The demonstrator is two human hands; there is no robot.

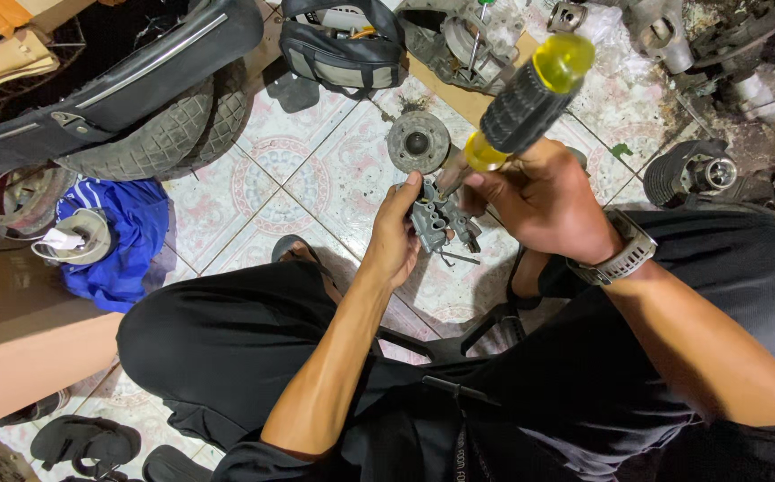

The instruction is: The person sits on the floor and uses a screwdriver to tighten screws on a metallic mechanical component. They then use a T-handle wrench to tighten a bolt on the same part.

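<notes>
My left hand (396, 239) grips a small grey metal engine part, like a carburettor (438, 223), holding it above the tiled floor between my knees. My right hand (544, 198), with a metal watch on its wrist, holds a screwdriver (523, 105) that has a black ribbed handle with yellow ends. The screwdriver's shaft points down into the top of the metal part. My legs in black trousers frame the lower half of the view.
A round metal hub (418, 141) lies on the patterned tiles just beyond my hands. A tyre (160, 134) and a black seat lie upper left, a blue cloth (120, 241) at left, a black bag (343, 45) at top. Engine parts (691, 170) crowd the right. Sandals (84, 439) sit lower left.
</notes>
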